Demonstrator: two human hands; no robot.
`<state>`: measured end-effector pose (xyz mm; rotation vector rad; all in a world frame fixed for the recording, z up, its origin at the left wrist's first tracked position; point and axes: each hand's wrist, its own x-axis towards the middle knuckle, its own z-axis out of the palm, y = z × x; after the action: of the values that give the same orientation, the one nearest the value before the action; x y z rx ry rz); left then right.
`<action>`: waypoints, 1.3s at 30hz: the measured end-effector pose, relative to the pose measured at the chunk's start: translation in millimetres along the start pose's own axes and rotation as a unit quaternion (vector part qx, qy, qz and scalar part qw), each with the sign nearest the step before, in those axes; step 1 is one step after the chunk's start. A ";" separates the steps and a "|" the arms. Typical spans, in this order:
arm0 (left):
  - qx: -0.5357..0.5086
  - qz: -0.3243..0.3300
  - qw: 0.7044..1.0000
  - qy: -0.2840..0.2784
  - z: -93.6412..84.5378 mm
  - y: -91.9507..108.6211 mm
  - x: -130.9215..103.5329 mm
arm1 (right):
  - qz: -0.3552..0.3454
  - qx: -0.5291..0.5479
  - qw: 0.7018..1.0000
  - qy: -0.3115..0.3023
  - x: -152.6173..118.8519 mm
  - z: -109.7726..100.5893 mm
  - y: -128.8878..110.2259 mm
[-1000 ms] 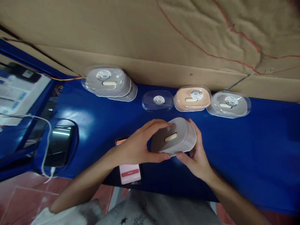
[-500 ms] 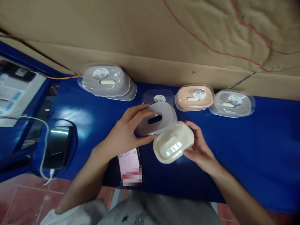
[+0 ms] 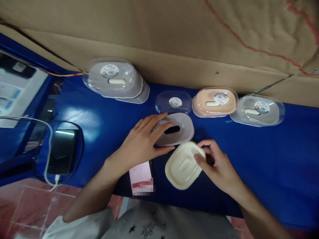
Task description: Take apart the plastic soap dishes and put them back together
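Note:
My left hand [image 3: 143,139] spans a grey oval plastic tray [image 3: 185,131], thumb at the near rim and fingers over its left side and far rim. A dark oval slot shows in the middle of this tray. Between the thumb and fingers of my right hand [image 3: 214,162] is the right rim of a cream plastic tray [image 3: 178,169], tilted, with a raised ridge inside. It is close below the grey tray. Just beyond lies a clear lid [image 3: 164,102] with a round label.
Along the cardboard wall [image 3: 139,59] stand stacked grey lidded boxes [image 3: 122,71], a peach box [image 3: 213,98] and another grey box [image 3: 269,116]. A pink-screened phone [image 3: 141,171] lies by my left wrist; a dark phone [image 3: 63,149] with a white cable is left on the blue table [image 3: 261,172].
The grey tray has lowered and sits slightly further right. The cream tray has turned and moved down, showing its ridged side, and has come out from under the grey tray's edge.

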<state>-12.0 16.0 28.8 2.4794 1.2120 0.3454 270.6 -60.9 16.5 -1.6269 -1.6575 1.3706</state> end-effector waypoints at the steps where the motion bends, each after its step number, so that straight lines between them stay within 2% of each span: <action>1: 0.004 0.007 1.000 -0.012 1.0 0.9 -0.3 | 0.005 -0.059 0.998 -0.005 -1.8 -2.7 -2.1; 4: 0.023 0.027 0.999 -0.036 4.1 2.3 -0.8 | 0.002 -0.201 0.980 -0.006 -8.1 -2.7 -2.9; 8: 0.030 0.024 0.999 -0.027 7.3 1.8 -0.4 | -0.011 -0.301 0.953 0.018 -14.7 7.3 1.7; 11: 0.010 0.023 1.000 -0.015 6.2 3.2 -0.3 | -0.010 -0.295 0.955 0.024 -16.0 12.5 0.8; 14: -0.012 0.052 0.998 -0.019 3.2 8.5 -1.8 | 0.001 -0.254 0.967 0.005 -15.7 15.7 -2.5; 19: -0.030 0.072 0.994 -0.081 8.2 19.6 -6.5 | -0.015 -0.231 0.973 -0.011 -16.6 16.8 -4.9; 21: -0.013 0.069 0.993 -0.091 13.0 20.9 -7.1 | -0.043 -0.233 0.971 0.030 -14.9 11.0 -5.7; 23: 0.010 0.067 0.994 -0.089 16.1 20.1 -6.8 | -0.092 -0.243 0.960 0.108 -8.4 0.2 -6.8; 26: 0.031 0.069 0.994 -0.079 15.9 17.0 -5.8 | -0.185 -0.315 0.910 0.197 13.5 -21.9 -7.6; 29: 0.029 0.077 0.994 -0.069 13.2 15.1 -5.6 | -0.213 -0.422 0.860 0.190 41.6 -42.3 -5.6; 32: 0.023 0.075 0.995 -0.066 11.8 15.3 -5.9 | -0.197 -0.469 0.847 0.154 56.6 -52.1 -1.2; 39: 0.028 0.082 0.994 -0.070 12.5 16.3 -8.6 | -0.229 -0.461 0.836 0.190 31.4 -55.1 10.2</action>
<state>-1.0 -2.7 23.8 2.6094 0.9784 0.1793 315.6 -15.3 20.4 -1.5888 -2.3767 -0.0698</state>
